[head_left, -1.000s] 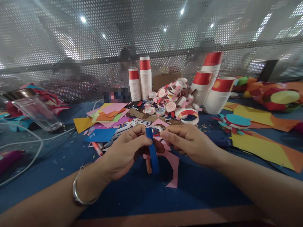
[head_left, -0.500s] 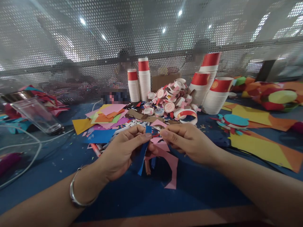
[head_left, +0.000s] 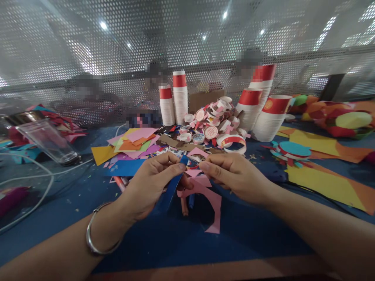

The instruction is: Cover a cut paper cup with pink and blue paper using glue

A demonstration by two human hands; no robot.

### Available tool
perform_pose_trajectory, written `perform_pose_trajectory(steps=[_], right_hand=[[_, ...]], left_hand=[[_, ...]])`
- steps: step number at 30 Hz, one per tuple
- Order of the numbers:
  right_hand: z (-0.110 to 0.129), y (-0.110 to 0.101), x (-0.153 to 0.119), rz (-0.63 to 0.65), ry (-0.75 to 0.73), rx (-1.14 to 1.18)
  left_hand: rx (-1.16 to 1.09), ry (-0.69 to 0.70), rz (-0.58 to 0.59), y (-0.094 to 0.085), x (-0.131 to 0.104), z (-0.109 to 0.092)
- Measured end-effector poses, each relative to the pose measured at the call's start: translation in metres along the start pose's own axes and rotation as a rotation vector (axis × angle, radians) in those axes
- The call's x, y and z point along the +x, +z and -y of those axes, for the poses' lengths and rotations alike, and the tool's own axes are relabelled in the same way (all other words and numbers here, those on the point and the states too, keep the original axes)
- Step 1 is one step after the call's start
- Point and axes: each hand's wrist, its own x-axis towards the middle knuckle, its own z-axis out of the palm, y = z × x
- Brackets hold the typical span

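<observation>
Blue strip (head_left: 175, 186) pinched in left hand (head_left: 152, 185) (partly hidden).

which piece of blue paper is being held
The narrow blue strip, pinched between the fingers of the left hand. The wider blue sheet lies on the table instead.

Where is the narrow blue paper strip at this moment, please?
In the head view, the blue strip is near the centre, pinched in the fingertips of the left hand, just to the left of the curved pink paper.
</observation>
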Motion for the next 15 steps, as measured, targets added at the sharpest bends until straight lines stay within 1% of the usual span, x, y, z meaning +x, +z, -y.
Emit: perform_pose_trajectory(steps=[8,15], right_hand=[[-0.0004,-0.0003,-0.0003,-0.007,0.004,-0.034],[0.0016,-0.0009,-0.0008,0.023,-0.006,-0.056]], left_hand=[[0.069,0.022,-0.01,-0.0016,-0.0012,-0.0014],[0.146,0.018,-0.035,-0.0051,0.0006,0.0003]])
